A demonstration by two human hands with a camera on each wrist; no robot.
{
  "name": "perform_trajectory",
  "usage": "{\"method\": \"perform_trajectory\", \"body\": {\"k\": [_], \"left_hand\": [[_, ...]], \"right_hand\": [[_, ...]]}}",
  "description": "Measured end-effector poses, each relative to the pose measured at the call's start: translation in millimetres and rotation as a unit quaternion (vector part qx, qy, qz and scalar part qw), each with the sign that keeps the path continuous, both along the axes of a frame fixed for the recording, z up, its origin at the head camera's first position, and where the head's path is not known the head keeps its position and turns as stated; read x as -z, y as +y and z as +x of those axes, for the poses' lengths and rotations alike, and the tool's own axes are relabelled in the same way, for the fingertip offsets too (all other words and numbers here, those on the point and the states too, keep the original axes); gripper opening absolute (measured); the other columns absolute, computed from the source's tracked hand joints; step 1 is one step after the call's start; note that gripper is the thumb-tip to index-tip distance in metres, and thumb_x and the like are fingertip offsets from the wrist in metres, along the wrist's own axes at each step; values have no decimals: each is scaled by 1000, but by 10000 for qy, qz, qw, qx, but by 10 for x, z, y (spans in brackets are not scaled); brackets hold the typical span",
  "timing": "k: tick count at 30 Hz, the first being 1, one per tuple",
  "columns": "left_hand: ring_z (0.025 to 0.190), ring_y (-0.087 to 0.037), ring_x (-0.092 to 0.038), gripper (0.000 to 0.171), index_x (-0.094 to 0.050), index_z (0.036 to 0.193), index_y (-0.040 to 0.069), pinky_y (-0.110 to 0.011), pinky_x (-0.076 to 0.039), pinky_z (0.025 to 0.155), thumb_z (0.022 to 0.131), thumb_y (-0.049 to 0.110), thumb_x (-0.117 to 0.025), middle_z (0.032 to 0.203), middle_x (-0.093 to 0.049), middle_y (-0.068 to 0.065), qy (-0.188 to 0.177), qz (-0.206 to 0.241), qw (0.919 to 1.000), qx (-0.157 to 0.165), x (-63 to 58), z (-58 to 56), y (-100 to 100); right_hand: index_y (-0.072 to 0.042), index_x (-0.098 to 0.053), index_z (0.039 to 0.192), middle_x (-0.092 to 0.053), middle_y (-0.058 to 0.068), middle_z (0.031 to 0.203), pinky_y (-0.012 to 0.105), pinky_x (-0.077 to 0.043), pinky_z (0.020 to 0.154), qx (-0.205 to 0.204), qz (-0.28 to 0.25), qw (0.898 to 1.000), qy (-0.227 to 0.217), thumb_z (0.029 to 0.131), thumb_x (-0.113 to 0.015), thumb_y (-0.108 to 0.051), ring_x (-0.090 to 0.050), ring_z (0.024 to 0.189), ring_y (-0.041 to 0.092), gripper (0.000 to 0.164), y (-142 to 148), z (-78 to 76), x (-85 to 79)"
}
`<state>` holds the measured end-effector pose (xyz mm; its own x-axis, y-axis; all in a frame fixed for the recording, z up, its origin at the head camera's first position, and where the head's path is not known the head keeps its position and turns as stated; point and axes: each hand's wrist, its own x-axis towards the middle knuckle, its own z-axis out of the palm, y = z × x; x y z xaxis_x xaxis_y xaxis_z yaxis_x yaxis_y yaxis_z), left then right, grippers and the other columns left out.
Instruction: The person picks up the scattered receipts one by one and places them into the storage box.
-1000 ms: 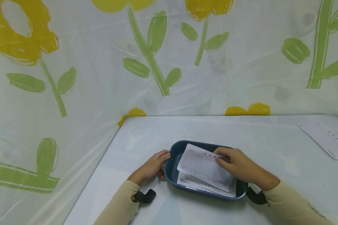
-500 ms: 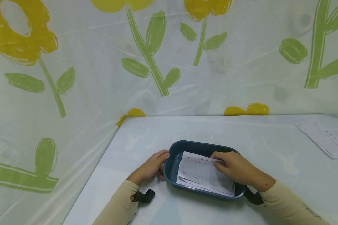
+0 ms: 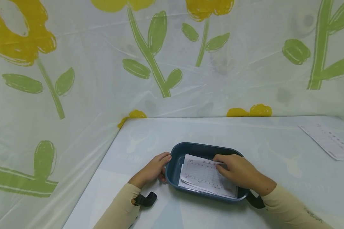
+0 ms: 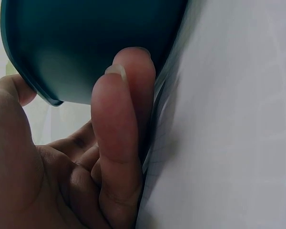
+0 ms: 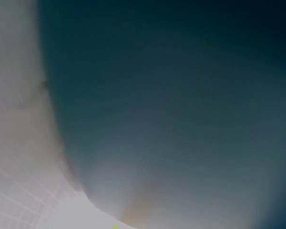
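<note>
At the near edge, a beige left sleeve (image 3: 118, 205) and a beige right sleeve (image 3: 292, 206) reach in over the pale tabletop (image 3: 278, 140), with a black strap (image 3: 146, 199) at the left wrist and another dark strap partly hidden at the right. The left hand (image 3: 152, 171) has its grip on the left end of a dark blue tray (image 3: 176, 163); from the left wrist, one finger or the thumb hooks over the rim while two fingertips lie against the outer wall, close to the tabletop. The tray sits near the middle, its long sides running left to right. Inside, toward the near side, rests a slightly fanned stack of printed sheets (image 3: 203, 175). The right hand (image 3: 240, 171) reaches in across the tray's right end, its thumb and forefinger drawn together on the far edge of the top sheet; the right wrist view is too blurred to add detail. At far right lies a separate printed paper (image 3: 329, 143). Behind everything hangs a whitish backdrop (image 3: 97, 63) with yellow flowers and green stems.
</note>
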<state>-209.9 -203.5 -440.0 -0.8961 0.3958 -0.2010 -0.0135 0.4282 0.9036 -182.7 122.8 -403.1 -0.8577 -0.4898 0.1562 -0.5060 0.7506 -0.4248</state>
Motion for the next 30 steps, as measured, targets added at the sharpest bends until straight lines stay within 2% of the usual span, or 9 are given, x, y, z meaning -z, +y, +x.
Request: {"method": "perform_trajectory", "body": {"k": [30], "left_hand": [[53, -16, -63, 51, -50, 140, 13, -31, -54, 52, 106, 50, -39, 71, -67, -4, 38, -87, 9999, -42, -17, 14, 13]], "right_hand": [[-20, -71, 105, -72, -10, 93, 20, -43, 61, 149, -57, 9996, 219, 92, -69, -15, -52, 69, 3, 13, 1, 28, 29]]}}
